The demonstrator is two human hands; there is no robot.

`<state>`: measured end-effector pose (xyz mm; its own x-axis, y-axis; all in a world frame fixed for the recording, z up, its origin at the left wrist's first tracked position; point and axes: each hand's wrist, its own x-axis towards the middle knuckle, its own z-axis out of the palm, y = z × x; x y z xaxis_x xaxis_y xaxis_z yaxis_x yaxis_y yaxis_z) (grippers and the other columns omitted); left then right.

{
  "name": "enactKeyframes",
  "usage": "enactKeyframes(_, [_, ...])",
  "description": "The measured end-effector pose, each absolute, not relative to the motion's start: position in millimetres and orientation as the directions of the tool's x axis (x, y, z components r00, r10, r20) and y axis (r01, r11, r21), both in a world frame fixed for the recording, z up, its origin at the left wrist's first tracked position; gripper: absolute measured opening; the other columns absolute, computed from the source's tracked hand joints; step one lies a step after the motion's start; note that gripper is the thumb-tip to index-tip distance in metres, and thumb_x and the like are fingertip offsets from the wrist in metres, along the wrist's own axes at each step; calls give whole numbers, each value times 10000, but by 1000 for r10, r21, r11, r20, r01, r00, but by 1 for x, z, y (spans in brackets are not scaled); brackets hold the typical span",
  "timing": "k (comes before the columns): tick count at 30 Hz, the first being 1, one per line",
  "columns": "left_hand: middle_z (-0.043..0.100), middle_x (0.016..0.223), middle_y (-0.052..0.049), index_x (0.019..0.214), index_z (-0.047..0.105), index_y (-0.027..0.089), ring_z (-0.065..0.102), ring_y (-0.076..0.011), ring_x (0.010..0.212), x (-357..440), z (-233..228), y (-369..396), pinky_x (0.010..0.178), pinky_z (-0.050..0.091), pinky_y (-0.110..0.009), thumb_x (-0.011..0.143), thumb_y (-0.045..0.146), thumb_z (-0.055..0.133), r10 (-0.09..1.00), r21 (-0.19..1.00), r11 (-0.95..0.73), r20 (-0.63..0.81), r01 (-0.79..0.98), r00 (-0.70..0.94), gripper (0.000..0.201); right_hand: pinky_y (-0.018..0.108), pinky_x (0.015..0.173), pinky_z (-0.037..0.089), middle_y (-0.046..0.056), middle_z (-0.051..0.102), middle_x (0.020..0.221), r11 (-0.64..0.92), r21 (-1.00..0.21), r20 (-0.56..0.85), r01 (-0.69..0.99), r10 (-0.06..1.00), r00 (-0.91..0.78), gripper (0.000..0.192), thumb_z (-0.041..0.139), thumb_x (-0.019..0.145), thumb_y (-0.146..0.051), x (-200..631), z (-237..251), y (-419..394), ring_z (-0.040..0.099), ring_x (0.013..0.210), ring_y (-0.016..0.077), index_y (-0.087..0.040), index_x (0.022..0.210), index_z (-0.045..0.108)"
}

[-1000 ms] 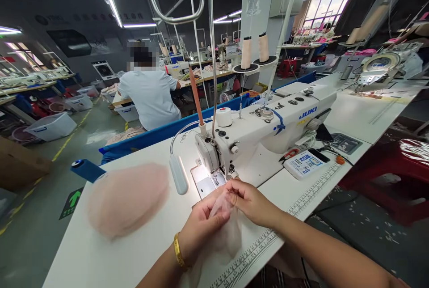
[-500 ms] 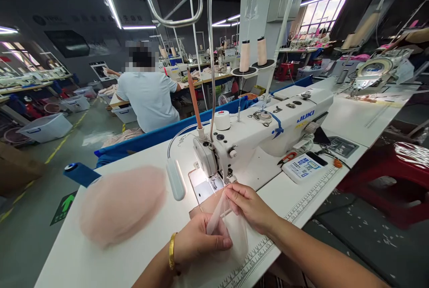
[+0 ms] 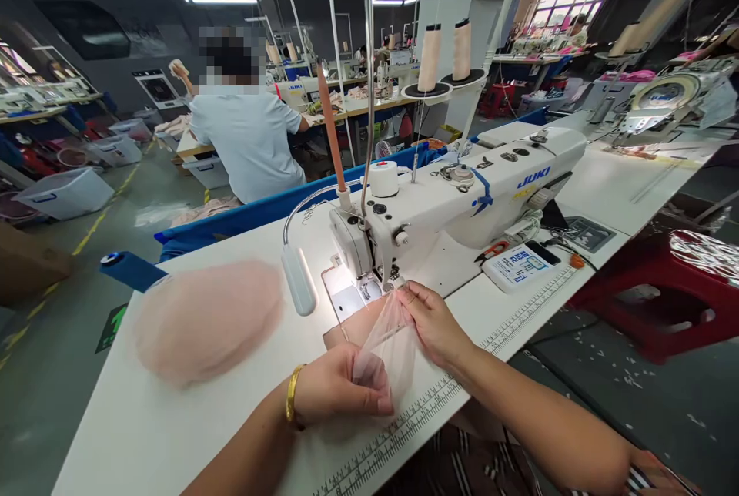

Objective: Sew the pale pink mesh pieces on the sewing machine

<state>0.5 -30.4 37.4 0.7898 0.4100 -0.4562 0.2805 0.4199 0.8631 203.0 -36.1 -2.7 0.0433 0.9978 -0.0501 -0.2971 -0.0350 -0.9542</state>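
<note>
A piece of sheer pale pink fabric (image 3: pixel 388 342) is stretched between my two hands in front of the sewing machine (image 3: pixel 456 203). My left hand (image 3: pixel 346 387), with a gold bangle at the wrist, is closed on its lower part, and the mesh shows over the fingers. My right hand (image 3: pixel 430 320) pinches the upper end close to the needle area. Whether the fabric lies under the presser foot cannot be made out. On the table to the left rests a rounded heap of the same pink sheer fabric (image 3: pixel 208 323).
A lit lamp (image 3: pixel 299 280) on a flexible neck stands beside the machine head. Orange-handled snips (image 3: pixel 490 252) and a white box (image 3: pixel 519 268) lie to the right. A printed ruler (image 3: pixel 427 407) runs along the table's front edge. A person in light blue (image 3: pixel 248 138) sits beyond.
The view has shifted slightly, so the hands and machine sit a little differently in the picture. The fabric between my hands is spread somewhat wider. Both hands keep their hold.
</note>
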Motion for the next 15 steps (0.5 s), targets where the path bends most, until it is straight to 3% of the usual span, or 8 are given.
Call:
enactKeyframes(2, [573,600,16,669,709,154,452,-102,565,0,39,-31,562,338,-250,654,537,914,386,867,413,-445,279,808,434,266,593,273,-81,378,603,-42,-953,-57,-299,997,43,484,712,881,-615,202,-3,-36,297,580,117,-221,725,478])
enactKeyframes(10, [709,747,-29,836,803,138,613,-138,702,1,31,-26,701,487,-252,585,473,973,507,848,477,-480,231,716,451,265,564,257,-89,354,531,-56,-945,-72,-323,997,39,502,697,901,-608,205,1,-35,283,538,113,-225,690,451])
enactKeyframes(15, [666,622,-22,717,777,130,556,-111,549,-1,33,-29,546,437,-236,611,496,956,441,834,496,-483,243,757,421,261,568,248,-85,367,573,-33,-943,-66,-332,994,89,516,735,865,-609,203,-3,-35,278,562,111,-222,686,445])
